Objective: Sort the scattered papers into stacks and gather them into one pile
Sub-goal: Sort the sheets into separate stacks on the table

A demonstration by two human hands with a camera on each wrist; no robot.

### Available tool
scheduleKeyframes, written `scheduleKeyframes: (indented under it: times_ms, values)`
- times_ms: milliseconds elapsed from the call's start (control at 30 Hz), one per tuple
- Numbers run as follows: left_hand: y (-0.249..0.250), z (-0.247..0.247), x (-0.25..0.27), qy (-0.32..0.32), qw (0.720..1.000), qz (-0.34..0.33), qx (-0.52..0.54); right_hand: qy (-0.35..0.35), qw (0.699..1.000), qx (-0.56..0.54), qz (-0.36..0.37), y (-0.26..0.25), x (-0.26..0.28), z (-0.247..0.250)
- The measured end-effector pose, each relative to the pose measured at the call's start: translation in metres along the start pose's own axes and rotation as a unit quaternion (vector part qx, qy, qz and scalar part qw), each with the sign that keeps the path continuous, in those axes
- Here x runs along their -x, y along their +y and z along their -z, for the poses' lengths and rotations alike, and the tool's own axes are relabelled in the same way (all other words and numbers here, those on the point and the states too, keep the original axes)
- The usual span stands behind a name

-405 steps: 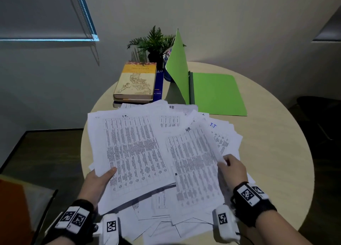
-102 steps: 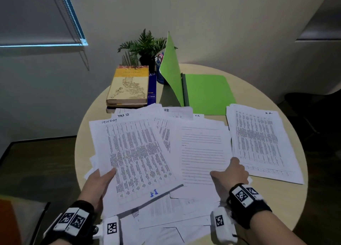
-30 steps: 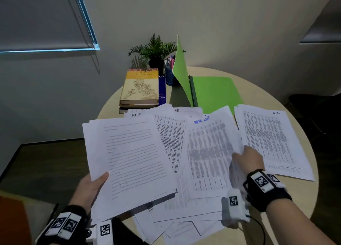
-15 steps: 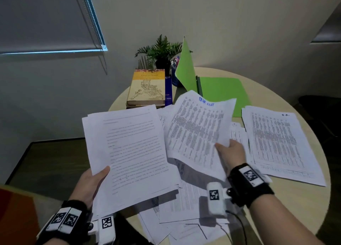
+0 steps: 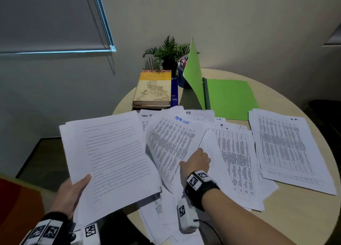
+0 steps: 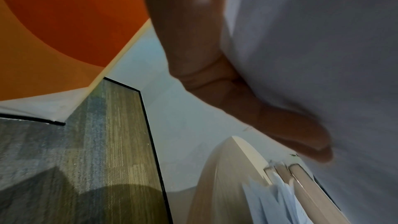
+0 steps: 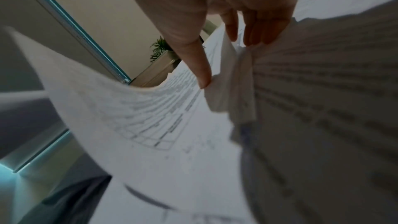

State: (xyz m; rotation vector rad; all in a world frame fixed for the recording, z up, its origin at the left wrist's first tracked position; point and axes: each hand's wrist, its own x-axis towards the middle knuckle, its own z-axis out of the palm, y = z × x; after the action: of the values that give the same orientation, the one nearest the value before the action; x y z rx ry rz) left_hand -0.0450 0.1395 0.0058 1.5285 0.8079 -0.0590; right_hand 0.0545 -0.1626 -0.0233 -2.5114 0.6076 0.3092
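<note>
The round pale wooden bench is covered across its middle by a loose spread of white printed papers, still unsorted. To the right of that spread a squared stack of tabled sheets is laid apart. Left of the spread, a sheaf of text pages is held off the bench edge, grasped by the left hand, thumb on top. A curled sheet headed "TASK LIST" is pinched at its near edge by the right hand, its long axis running away from the grip. The sheaf is judged nearest for receiving it. Beyond the spread an open green folder, stacked books and a small potted plant are kept clear of the path.
</note>
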Motion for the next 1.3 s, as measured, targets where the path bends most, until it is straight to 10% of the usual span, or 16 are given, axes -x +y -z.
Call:
scheduleKeyframes:
  times_ms: [533,933,1300]
  values:
    - [-0.006,-0.022,0.003,-0.045,0.999,0.012,0.016,0.004,0.967,-0.245,-0.07,0.079,-0.008,0.068]
    - [-0.013,-0.037,0.014,-0.054,0.998,0.016,0.004,-0.029,0.997,0.06,-0.028,0.098,0.012,0.046]
    - [-0.015,-0.029,0.017,-0.044,0.999,0.016,0.015,-0.013,0.955,-0.297,0.011,0.106,0.025,0.1]
